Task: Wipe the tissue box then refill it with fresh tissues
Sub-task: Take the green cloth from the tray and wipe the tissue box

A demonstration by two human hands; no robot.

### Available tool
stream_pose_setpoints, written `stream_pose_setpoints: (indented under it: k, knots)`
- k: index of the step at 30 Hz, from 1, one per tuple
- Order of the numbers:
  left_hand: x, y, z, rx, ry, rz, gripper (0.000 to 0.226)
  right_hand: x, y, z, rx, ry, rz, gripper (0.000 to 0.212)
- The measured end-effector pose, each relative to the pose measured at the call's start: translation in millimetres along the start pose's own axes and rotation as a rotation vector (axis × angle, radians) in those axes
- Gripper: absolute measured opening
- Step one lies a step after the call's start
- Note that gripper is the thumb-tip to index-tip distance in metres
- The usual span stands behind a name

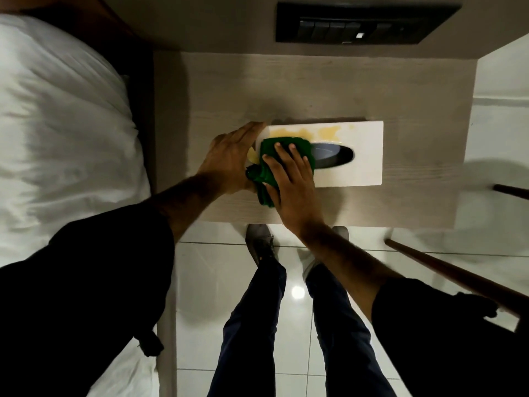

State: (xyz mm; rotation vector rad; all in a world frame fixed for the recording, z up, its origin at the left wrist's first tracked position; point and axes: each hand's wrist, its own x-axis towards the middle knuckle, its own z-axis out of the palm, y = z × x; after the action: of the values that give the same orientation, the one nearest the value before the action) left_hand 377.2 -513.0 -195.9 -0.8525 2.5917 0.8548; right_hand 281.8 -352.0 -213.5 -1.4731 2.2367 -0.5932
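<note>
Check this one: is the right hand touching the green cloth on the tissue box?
Touching. The head view shows the right hand pressed flat on the green cloth, fingers spread across it, atop the tissue box.

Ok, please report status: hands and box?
Right hand flat on green cloth, wiping white tissue box. Left hand steadies box end. Yellow stain remains. Nothing blocking.

The scene is dim, with light from above. A bright glare spot shines on the glossy floor tiles [297,292]. Soft shadows lie on the bench [315,87] behind the hands. The bed sheet [57,124] looks smeared by motion blur, and wide-angle distortion bends the edges.
</note>
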Motion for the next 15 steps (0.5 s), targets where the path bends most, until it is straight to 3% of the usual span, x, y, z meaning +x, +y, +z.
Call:
stream_pose_setpoints:
  k: [7, 15]
  knots:
    - [2, 1, -2, 0.013, -0.007, 0.003, 0.131, 23, -11, -6, -0.147, -0.057, -0.04, 0.053]
    - [1, 0, 0, -0.092, 0.009, -0.028, 0.131, 41, -26, -5, -0.164, -0.032, 0.137, 0.059]
